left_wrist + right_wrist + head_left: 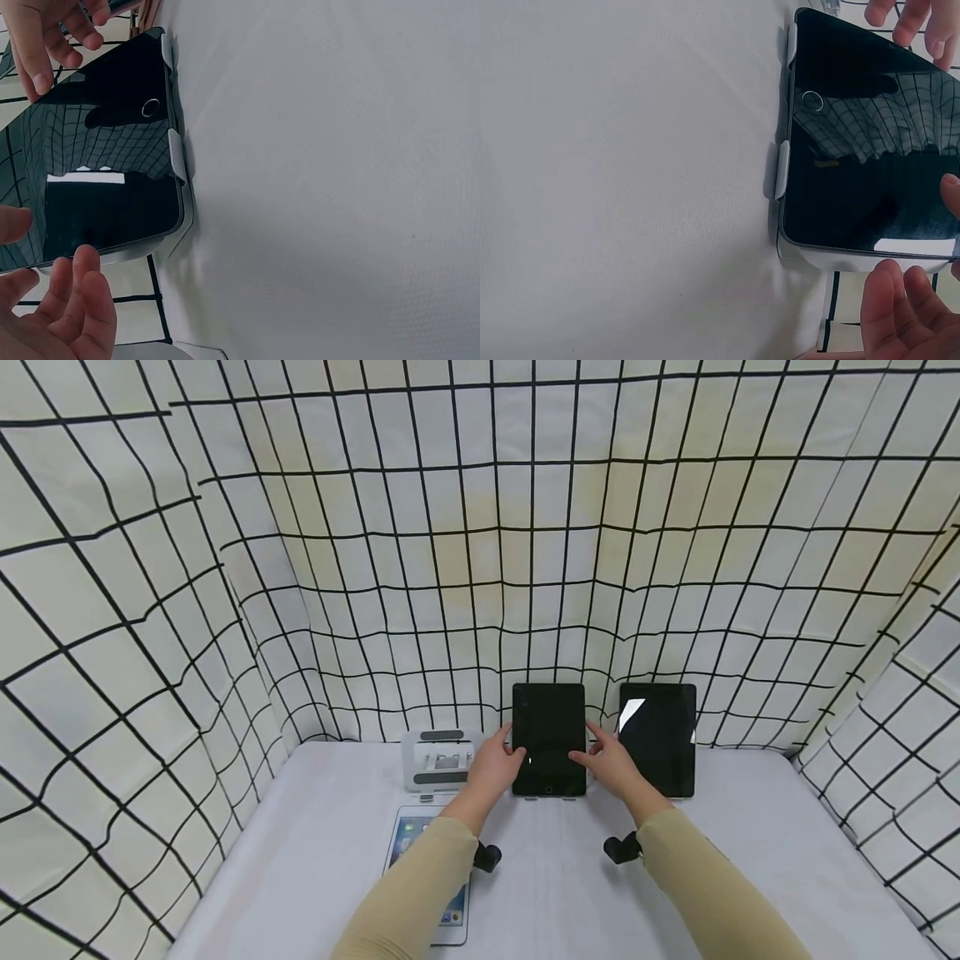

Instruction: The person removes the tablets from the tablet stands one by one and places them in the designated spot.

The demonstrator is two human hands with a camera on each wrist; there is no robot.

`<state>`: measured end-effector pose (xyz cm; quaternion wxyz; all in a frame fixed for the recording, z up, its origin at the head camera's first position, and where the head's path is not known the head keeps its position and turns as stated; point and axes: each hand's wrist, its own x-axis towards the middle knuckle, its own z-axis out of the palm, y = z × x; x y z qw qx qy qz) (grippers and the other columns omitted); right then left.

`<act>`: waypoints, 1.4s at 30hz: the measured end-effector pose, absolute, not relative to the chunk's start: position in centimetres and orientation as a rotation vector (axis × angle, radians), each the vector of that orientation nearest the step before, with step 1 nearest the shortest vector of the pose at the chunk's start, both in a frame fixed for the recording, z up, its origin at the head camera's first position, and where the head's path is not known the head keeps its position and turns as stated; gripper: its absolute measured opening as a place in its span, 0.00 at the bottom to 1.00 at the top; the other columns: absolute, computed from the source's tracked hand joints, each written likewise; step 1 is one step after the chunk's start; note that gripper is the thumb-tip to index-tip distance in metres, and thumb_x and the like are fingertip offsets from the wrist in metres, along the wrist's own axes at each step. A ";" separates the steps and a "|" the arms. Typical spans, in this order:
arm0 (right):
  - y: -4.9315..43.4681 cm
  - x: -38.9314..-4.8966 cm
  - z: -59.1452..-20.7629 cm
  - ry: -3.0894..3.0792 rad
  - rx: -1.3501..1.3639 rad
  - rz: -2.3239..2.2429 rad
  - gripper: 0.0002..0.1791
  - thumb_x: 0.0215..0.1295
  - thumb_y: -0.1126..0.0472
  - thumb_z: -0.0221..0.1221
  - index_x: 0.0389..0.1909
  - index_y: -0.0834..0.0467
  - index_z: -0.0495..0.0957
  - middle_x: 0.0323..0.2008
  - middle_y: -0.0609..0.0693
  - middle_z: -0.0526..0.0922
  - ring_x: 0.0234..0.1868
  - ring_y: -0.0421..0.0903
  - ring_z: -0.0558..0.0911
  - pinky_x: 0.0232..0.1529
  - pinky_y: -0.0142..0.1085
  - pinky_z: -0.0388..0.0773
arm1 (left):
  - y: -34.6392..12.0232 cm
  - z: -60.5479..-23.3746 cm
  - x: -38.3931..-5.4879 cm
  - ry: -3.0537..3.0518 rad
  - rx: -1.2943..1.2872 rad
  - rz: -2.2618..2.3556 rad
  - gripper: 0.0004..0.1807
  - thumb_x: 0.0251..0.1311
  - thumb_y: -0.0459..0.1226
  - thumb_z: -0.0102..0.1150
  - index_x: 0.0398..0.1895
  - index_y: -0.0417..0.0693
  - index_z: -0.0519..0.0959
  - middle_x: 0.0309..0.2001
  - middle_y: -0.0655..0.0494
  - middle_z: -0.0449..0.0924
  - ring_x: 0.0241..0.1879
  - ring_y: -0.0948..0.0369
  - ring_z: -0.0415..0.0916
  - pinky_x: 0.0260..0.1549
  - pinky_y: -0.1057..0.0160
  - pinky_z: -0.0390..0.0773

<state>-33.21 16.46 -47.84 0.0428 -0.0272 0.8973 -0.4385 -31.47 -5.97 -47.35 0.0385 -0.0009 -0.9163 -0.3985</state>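
A black tablet [549, 727] with a round home button leans upright on a white stand [783, 170], its lower edge behind the stand's two small lips. My left hand [495, 762] holds the tablet's left side, the thumb over the screen and the fingers along the edge. On the opposite side my right hand [611, 764] holds it the same way, thumb on the glass. In the left wrist view, the fingers of the left hand [64, 307] lie at the tablet's edge. Most of the stand is hidden behind the tablet.
To the right a second dark tablet [658, 747] stands propped up. A bare white stand [441, 764] is at the left. A white tablet [452, 935] with a lit screen lies flat, partly under the left sleeve. Grid-patterned walls [555, 552] rise behind the white table [555, 893].
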 end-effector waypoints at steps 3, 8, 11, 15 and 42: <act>16.5 -33.3 -47.9 2.755 -0.084 -1.333 0.44 0.66 0.52 0.64 0.78 0.53 0.52 0.42 0.56 0.71 0.29 0.46 0.74 0.30 0.36 0.72 | -6.0 -47.4 -31.5 -2.809 0.014 -1.233 0.32 0.68 0.43 0.58 0.74 0.50 0.64 0.32 0.55 0.74 0.28 0.59 0.71 0.27 0.60 0.69; 16.4 -33.4 -48.0 2.756 -0.061 -1.333 0.44 0.66 0.52 0.64 0.78 0.52 0.52 0.43 0.56 0.72 0.30 0.47 0.74 0.31 0.36 0.72 | -6.0 -47.5 -31.5 -2.811 0.039 -1.258 0.33 0.69 0.44 0.57 0.75 0.53 0.63 0.34 0.55 0.74 0.30 0.58 0.71 0.28 0.60 0.70; 16.3 -33.4 -48.1 2.733 -0.052 -1.361 0.45 0.66 0.52 0.64 0.78 0.52 0.52 0.44 0.57 0.72 0.31 0.47 0.74 0.31 0.36 0.73 | -5.9 -47.6 -31.3 -2.792 0.039 -1.291 0.33 0.68 0.43 0.58 0.75 0.52 0.63 0.34 0.55 0.73 0.30 0.58 0.70 0.28 0.60 0.70; 16.2 -33.1 -48.3 2.712 -0.050 -1.402 0.45 0.66 0.53 0.64 0.79 0.53 0.51 0.45 0.57 0.71 0.30 0.47 0.74 0.31 0.36 0.73 | -5.8 -47.8 -31.2 -2.748 0.030 -1.347 0.33 0.67 0.42 0.59 0.74 0.50 0.64 0.35 0.54 0.73 0.30 0.58 0.69 0.29 0.60 0.70; 16.8 -32.2 -49.2 2.763 -0.158 -1.494 0.39 0.71 0.58 0.58 0.79 0.48 0.51 0.61 0.61 0.73 0.51 0.54 0.76 0.41 0.40 0.76 | -4.9 -48.8 -30.2 -2.497 0.078 -1.502 0.29 0.66 0.31 0.56 0.71 0.51 0.69 0.50 0.50 0.77 0.44 0.56 0.76 0.39 0.56 0.77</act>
